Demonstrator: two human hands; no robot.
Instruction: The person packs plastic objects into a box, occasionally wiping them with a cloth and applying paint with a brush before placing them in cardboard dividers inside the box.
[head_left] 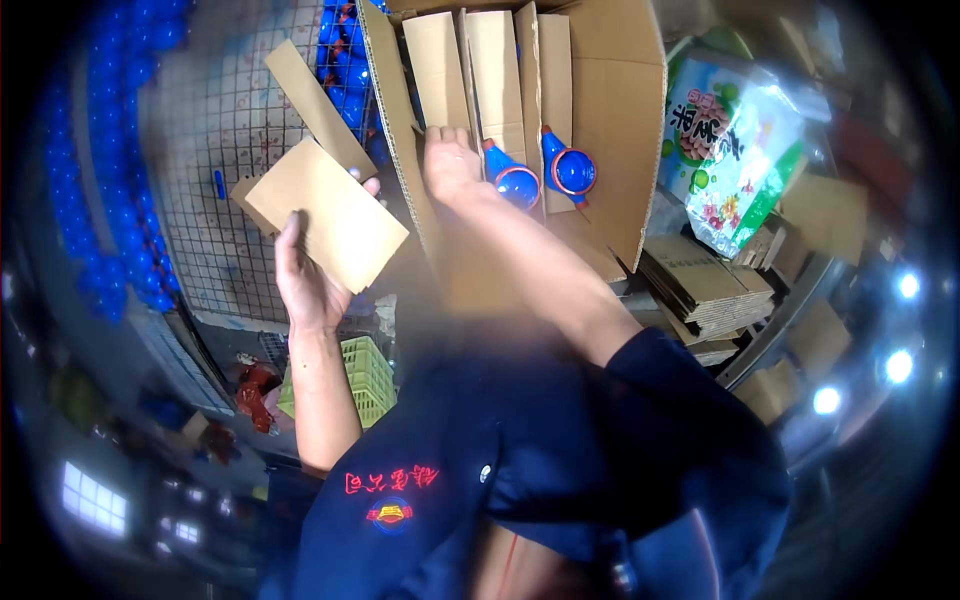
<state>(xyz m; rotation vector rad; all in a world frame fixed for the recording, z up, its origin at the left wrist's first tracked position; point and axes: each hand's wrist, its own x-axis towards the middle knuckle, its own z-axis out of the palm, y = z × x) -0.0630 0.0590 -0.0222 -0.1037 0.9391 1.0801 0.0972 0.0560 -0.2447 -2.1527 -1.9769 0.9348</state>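
My left hand (308, 275) grips a small stack of flat brown cardboard pieces (335, 215), thumb on the near side and fingertips at the far edge. My right hand (455, 165) reaches into an open cardboard box (610, 110), beside its left wall. Its fingers are bent at the lower end of a cardboard strip (437, 70); the fingertips are hidden. Upright cardboard dividers (530, 90) split the box into lanes. Two glossy blue funnel-shaped parts with red rims, one left (517, 185) and one right (573, 172), lie to the right of this hand.
A long cardboard strip (315, 105) lies on wire mesh (225, 150) left of the box. Many blue parts (125, 180) fill the far left. A printed plastic bag (735, 150) and stacked flat cardboard (710, 285) sit at right. A yellow-green crate (368, 375) stands below my left hand.
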